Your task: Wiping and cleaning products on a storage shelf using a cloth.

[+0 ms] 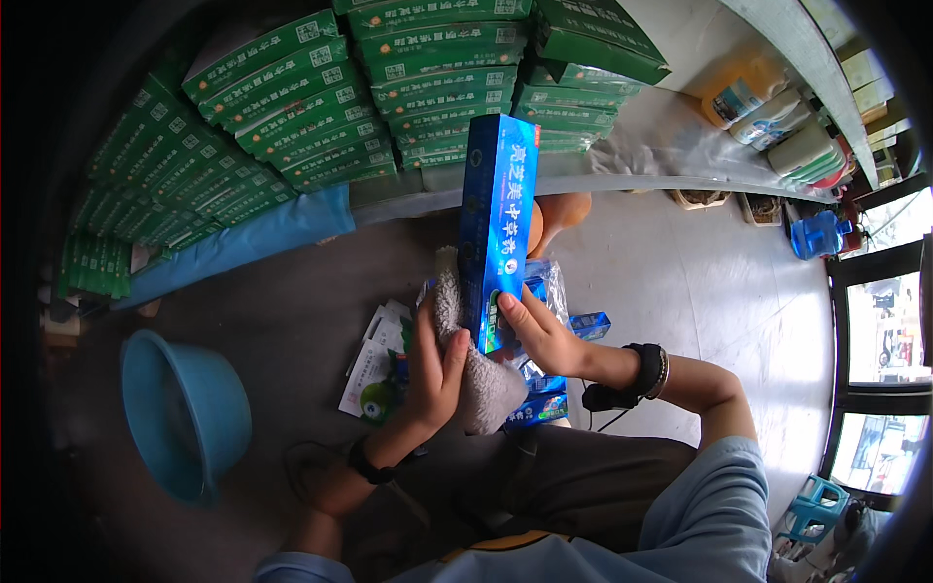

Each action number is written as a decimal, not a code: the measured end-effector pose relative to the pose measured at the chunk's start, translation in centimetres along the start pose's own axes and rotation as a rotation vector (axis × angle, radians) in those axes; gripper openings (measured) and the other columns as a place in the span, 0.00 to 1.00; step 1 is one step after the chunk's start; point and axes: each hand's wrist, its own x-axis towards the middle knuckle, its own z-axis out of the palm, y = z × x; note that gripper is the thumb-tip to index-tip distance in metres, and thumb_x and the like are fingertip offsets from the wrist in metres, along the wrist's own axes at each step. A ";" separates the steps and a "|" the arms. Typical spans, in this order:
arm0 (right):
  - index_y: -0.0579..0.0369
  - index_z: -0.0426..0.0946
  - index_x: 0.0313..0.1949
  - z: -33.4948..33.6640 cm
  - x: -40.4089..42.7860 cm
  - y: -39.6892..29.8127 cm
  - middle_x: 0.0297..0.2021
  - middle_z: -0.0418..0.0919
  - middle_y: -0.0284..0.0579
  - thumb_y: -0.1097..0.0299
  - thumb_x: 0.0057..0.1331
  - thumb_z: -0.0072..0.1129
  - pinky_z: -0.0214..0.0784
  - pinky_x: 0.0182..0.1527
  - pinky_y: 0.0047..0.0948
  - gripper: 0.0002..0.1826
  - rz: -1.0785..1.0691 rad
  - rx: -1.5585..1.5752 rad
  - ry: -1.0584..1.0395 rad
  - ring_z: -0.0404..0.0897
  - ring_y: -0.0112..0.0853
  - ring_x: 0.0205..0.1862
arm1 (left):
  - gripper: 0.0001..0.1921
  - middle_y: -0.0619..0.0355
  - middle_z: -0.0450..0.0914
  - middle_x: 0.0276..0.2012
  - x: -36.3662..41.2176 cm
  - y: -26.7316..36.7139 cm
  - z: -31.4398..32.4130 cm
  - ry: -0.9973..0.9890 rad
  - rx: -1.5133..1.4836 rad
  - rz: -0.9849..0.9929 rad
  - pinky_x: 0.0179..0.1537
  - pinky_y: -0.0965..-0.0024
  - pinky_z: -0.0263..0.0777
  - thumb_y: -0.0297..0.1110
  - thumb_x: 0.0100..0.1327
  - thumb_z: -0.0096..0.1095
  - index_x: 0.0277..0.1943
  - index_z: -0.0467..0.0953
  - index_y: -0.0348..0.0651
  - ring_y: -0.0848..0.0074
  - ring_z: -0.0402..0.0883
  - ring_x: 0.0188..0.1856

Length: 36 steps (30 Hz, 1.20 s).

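Observation:
A long blue carton (503,218) with writing on it stands nearly upright in front of me. My right hand (543,331) grips its lower right side, the thumb on the front face. My left hand (434,357) holds a grey fluffy cloth (485,386) against the carton's left side and lower end. Behind my hands, more blue cartons (539,408) lie partly in a clear plastic bag (555,288); one blue carton (590,326) lies just right of it. Printed sheets or flat packs (372,364) with a green picture lie left of my left hand.
Stacks of green boxes (444,51) fill the shelf (627,164) ahead. Plastic bottles (765,116) stand on it at the right. A light-blue basin (226,408) is on the floor at left. A brown gourd-like object (565,218) sits below the shelf edge; a turquoise stool (815,510) stands at lower right.

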 end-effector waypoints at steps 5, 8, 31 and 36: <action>0.53 0.55 0.55 -0.1 0.1 0.7 0.34 0.65 0.38 0.54 0.70 0.33 0.68 0.32 0.22 0.21 0.061 0.109 0.008 0.71 0.24 0.29 | 0.21 0.45 0.70 0.50 0.0 -0.9 0.3 0.070 0.018 -0.067 0.51 0.69 0.63 0.31 0.66 0.47 0.58 0.58 0.31 0.65 0.70 0.49; 0.52 0.51 0.59 -0.5 0.0 1.8 0.39 0.65 0.41 0.54 0.69 0.37 0.74 0.36 0.27 0.24 0.165 0.300 -0.052 0.73 0.27 0.35 | 0.20 0.47 0.71 0.48 0.1 -1.9 0.3 0.087 -0.041 -0.109 0.49 0.70 0.65 0.32 0.65 0.47 0.58 0.60 0.32 0.68 0.72 0.47; 0.62 0.53 0.60 0.2 -0.5 1.8 0.39 0.73 0.44 0.56 0.64 0.52 0.69 0.38 0.23 0.32 -0.052 -0.160 -0.238 0.73 0.22 0.37 | 0.45 0.41 0.67 0.49 -0.8 -5.9 -0.9 -0.002 -0.792 -0.682 0.33 0.50 0.76 0.74 0.54 0.22 0.63 0.49 0.45 0.52 0.77 0.36; 0.66 0.57 0.54 -0.7 1.6 -0.2 0.40 0.71 0.46 0.56 0.64 0.50 0.76 0.35 0.28 0.28 0.174 0.023 -0.242 0.77 0.30 0.35 | 0.42 0.45 0.71 0.46 2.8 -4.7 -2.0 -0.708 -1.522 -0.859 0.46 0.55 0.68 0.71 0.54 0.34 0.56 0.61 0.38 0.58 0.72 0.47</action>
